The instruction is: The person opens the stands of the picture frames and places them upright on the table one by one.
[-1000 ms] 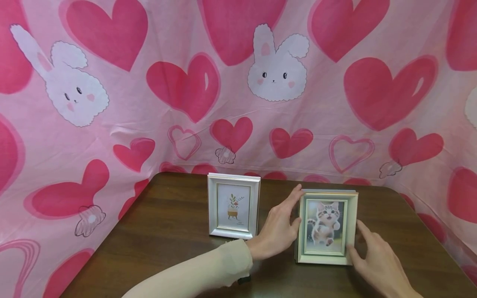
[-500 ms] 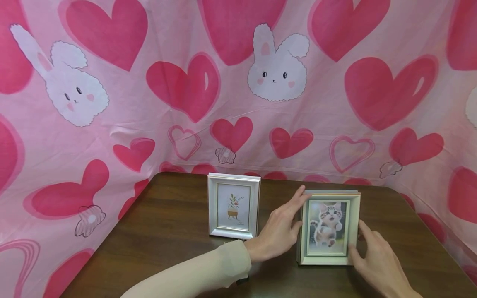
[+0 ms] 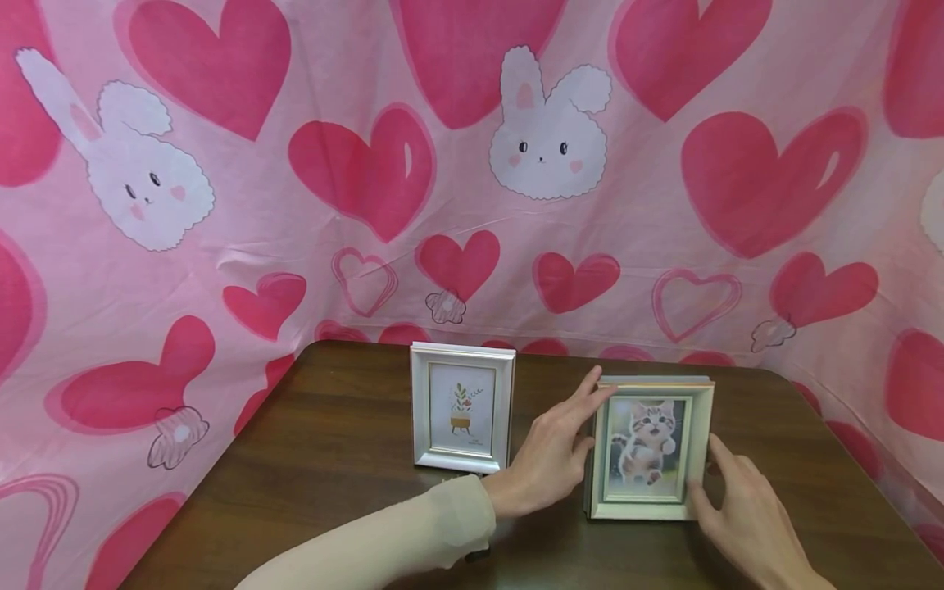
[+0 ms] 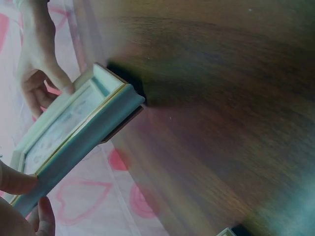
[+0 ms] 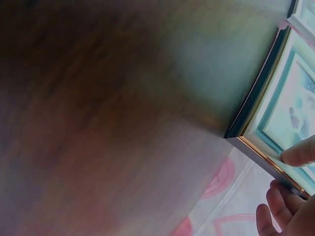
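A pale picture frame (image 3: pixel 642 512) with a kitten picture stands on the right part of the table in the head view, slightly tilted back. My left hand (image 3: pixel 549 459) holds its left edge, with one fingertip over the top left corner. In the left wrist view, fingers (image 4: pixel 17 179) lie on both sides of the frame's edge. At the right edge, my right hand (image 3: pixel 752 512) grips it, thumb in front and fingers behind; the right wrist view also has that thumb (image 5: pixel 300 153) on the front. The frame's back is hidden.
A silvery white picture frame (image 3: pixel 424 410) with a potted plant print stands left of my left hand. The dark brown wooden table (image 3: pixel 310 483) ends at a pink cloth backdrop (image 3: pixel 251 205) with hearts and rabbits.
The kitten frame shifts a little right, then its lower part comes slightly back left and up. Both hands stay on its edges. The other frame has not moved.
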### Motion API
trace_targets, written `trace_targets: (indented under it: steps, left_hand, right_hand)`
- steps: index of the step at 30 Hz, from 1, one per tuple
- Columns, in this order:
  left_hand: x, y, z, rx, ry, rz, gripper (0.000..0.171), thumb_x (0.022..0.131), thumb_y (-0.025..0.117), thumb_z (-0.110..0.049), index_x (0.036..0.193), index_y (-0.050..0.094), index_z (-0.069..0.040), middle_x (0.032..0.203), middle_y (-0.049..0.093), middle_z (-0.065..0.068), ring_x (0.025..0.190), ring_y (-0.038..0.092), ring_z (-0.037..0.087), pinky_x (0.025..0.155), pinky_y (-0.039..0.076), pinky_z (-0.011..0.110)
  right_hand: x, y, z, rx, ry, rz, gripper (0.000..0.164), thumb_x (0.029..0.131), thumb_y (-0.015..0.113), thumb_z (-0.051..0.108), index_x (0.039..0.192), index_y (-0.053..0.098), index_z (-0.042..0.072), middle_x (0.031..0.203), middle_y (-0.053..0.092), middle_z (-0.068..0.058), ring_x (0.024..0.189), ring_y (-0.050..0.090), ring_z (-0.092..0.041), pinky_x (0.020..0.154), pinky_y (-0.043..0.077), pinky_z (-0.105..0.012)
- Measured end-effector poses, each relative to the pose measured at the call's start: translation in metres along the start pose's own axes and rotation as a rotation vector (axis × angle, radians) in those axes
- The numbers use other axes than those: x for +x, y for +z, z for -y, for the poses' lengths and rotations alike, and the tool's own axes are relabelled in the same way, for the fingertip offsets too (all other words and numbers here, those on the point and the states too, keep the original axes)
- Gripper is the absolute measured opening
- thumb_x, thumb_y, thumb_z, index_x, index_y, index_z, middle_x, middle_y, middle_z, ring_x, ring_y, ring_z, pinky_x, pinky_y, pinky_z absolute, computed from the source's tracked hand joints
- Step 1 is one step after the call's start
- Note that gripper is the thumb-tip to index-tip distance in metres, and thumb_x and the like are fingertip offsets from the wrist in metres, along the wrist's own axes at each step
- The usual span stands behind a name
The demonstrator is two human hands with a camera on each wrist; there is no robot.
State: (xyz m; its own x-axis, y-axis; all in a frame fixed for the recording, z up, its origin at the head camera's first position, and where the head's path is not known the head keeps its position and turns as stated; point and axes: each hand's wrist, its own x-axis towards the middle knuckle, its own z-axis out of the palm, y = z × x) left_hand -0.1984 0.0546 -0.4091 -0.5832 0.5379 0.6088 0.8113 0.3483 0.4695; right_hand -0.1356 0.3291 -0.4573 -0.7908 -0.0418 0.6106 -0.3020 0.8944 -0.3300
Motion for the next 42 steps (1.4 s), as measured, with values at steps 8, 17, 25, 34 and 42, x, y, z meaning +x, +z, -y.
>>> trace_targets:
  steps: [8,17,25,34,42]
  left_hand:
    - [-0.0011,0.0012,0.0023,0.005,0.017,-0.016,0.091,0.091,0.074,0.01,0.167,0.031,-0.018,0.174,0.018,-0.006,0.142,0.048,0.014,0.111,0.041,0.025]
    - [-0.0016,0.0008,0.0042,-0.014,0.027,-0.017,0.097,0.091,0.075,0.01,0.169,0.025,-0.018,0.174,0.018,-0.007,0.143,0.047,0.014,0.112,0.04,0.024]
    - [-0.0025,-0.0025,0.0017,0.013,0.053,0.012,0.089,0.091,0.076,0.008,0.166,0.034,-0.015,0.175,0.016,-0.002,0.142,0.048,0.015,0.11,0.041,0.022]
    - [-0.004,-0.0041,0.0001,0.033,0.046,0.049,0.09,0.091,0.078,0.005,0.166,0.034,-0.017,0.175,0.011,-0.003,0.137,0.052,0.015,0.11,0.041,0.022]
    - [-0.0063,-0.0035,0.0004,0.053,0.061,0.042,0.091,0.091,0.08,0.002,0.167,0.034,-0.019,0.175,0.012,-0.004,0.132,0.055,0.012,0.109,0.042,0.022]
  right_hand:
    - [0.0011,-0.0001,-0.0004,-0.009,-0.005,-0.009,0.075,0.069,0.085,-0.003,0.136,0.053,-0.014,0.096,0.066,-0.021,0.089,0.061,-0.04,0.069,0.048,-0.063]
    - [0.0047,-0.0001,-0.0013,-0.018,0.006,-0.003,0.074,0.07,0.084,-0.004,0.135,0.052,-0.017,0.096,0.064,-0.022,0.088,0.06,-0.039,0.068,0.049,-0.063]
    - [0.0046,0.0021,-0.0025,-0.011,-0.024,-0.039,0.071,0.07,0.082,-0.004,0.134,0.054,-0.015,0.095,0.065,-0.021,0.089,0.06,-0.038,0.069,0.047,-0.059]
    - [0.0049,0.0008,-0.0024,-0.001,0.02,0.0,0.072,0.072,0.082,-0.005,0.136,0.052,-0.016,0.098,0.064,-0.024,0.092,0.06,-0.041,0.072,0.048,-0.065]
    - [0.0044,0.0017,-0.0017,0.009,0.008,-0.02,0.071,0.072,0.082,-0.006,0.136,0.053,-0.017,0.097,0.065,-0.023,0.091,0.061,-0.041,0.072,0.049,-0.066]
